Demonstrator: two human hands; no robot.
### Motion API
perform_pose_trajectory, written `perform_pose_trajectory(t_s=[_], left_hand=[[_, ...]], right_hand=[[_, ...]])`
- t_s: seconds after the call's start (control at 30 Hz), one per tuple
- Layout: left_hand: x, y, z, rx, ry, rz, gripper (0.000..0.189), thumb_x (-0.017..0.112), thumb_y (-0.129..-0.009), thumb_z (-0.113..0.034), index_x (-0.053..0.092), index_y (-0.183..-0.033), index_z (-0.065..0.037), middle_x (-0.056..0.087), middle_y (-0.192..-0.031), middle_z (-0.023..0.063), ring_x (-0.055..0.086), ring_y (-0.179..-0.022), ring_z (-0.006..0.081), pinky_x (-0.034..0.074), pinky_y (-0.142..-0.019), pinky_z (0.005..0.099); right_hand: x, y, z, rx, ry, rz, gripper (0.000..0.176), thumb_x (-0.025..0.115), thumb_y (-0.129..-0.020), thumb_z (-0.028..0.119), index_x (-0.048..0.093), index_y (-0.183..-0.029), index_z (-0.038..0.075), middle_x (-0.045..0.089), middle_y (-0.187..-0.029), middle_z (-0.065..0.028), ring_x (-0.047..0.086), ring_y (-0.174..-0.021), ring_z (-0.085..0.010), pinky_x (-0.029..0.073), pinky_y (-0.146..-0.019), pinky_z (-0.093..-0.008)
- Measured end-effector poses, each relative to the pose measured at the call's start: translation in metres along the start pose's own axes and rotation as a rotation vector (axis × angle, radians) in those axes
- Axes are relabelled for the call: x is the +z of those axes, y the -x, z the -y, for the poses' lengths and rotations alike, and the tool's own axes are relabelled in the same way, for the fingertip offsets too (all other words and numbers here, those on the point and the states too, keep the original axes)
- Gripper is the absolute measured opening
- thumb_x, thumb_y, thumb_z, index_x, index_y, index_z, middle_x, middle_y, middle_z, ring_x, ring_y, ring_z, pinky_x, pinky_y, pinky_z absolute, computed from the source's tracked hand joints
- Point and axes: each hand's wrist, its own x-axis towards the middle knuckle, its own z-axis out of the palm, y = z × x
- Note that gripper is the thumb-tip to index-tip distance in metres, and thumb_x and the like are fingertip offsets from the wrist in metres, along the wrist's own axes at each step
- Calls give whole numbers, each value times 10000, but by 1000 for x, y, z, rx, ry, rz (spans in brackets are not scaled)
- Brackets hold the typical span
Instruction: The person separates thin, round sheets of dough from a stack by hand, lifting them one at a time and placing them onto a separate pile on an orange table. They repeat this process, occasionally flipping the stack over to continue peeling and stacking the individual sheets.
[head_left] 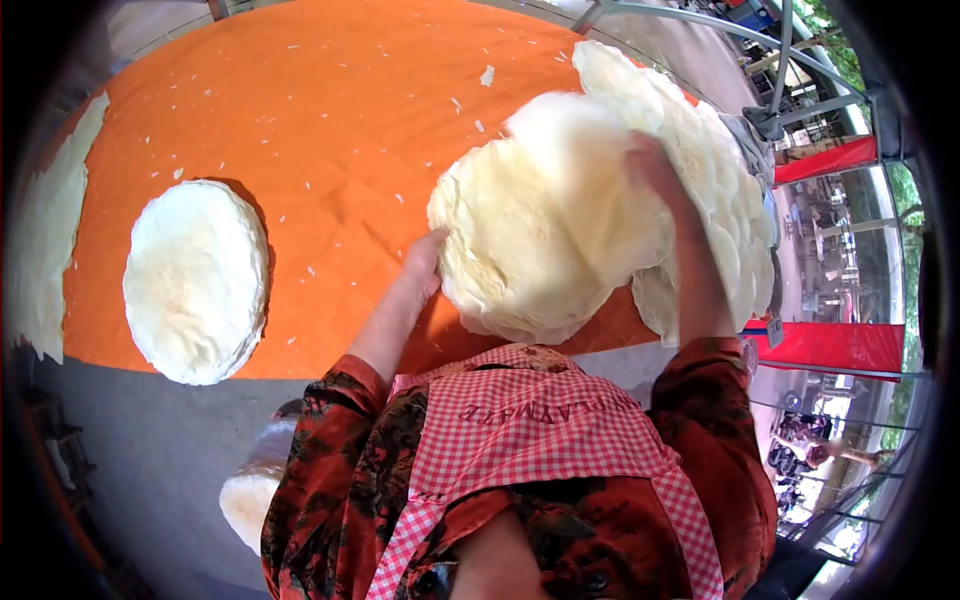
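In front of me a stack of thin, pale round flatbreads (500,240) lies on the orange tabletop (340,150). My left hand (427,260) grips the stack's left edge, thumb on top and fingers partly hidden. Smeared by motion, my right hand (650,165) is at the upper right of a blurred flatbread (565,130) that is raised and bent over the stack. Just right of that hand, a larger spread of overlapping flatbreads (725,200) covers the table's end, its lower left part running beneath my right forearm.
Another round stack of flatbreads (195,280) sits near the table's front edge on the left. A ragged pale sheet (65,230) hangs along the far left edge. Small white crumbs dot the tabletop. Below it, a wrapped pale bundle (255,490) stands on the grey floor (160,470).
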Motion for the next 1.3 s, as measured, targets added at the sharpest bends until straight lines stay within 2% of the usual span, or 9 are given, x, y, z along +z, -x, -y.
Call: perform_pose_trajectory(t_s=[0.1,0.17,0.23,0.33,0.47,0.8,1.0,1.1,1.3], left_hand=[[2,-1,-2,9,-17,35,490,406,-971,-225,364,-1351,81,497,-1312,238,509,-1189,357,420,-1011,444],[6,1,-8,13,-78,49,503,427,-975,-248,367,-1345,86,503,-1302,238,522,-1176,351,436,-995,445],[2,-11,-7,24,-52,55,518,459,-972,-270,374,-1339,86,513,-1290,235,538,-1157,342,457,-970,441],[-6,-29,-2,8,-15,49,537,497,-967,-299,385,-1333,78,526,-1277,228,557,-1134,330,483,-937,432],[-9,-31,-5,-35,-12,78,539,474,-973,-318,370,-1358,43,497,-1325,207,522,-1181,323,443,-993,441],[1,-23,-8,85,-166,-17,504,620,-861,-151,429,-1276,65,583,-1157,219,613,-1007,324,531,-834,425],[8,-25,-3,219,-298,-72,541,683,-788,-41,443,-1265,48,610,-1121,195,633,-962,288,548,-791,386],[1,-38,9,297,-410,-172,492,724,-756,-42,519,-1197,34,644,-1062,175,649,-909,253,547,-753,355],[-10,-56,19,424,-592,-243,558,760,-736,-66,499,-1221,22,643,-1079,177,647,-928,240,538,-778,340]], right_hand=[[-49,30,88,1,225,-141,378,517,-816,53,572,-1186,-3,617,-697,-125,585,-559,-205,463,-554,-355],[-33,50,119,-320,453,-162,377,522,-818,70,577,-1190,48,629,-745,-213,630,-640,-324,493,-635,-419],[18,48,91,-345,647,-101,434,509,-861,88,522,-1295,68,653,-863,-210,643,-697,-307,507,-675,-412],[147,52,58,-248,443,-36,325,483,-819,54,600,-1121,75,637,-809,-214,634,-799,-366,490,-743,-483],[235,62,52,-77,485,120,334,527,-814,76,582,-1143,54,654,-802,-195,641,-760,-364,496,-704,-458],[233,63,65,110,404,351,392,526,-855,131,527,-1240,58,659,-880,-213,640,-822,-366,482,-723,-459],[250,67,38,107,148,107,527,470,-929,456,529,-1235,31,642,-987,-247,620,-913,-402,481,-787,-458],[236,65,69,216,299,251,695,446,-884,613,534,-1226,14,647,-993,-242,627,-924,-397,484,-800,-453],[228,59,88,287,324,343,698,498,-848,621,554,-1190,15,661,-994,-207,643,-927,-347,492,-815,-429]])
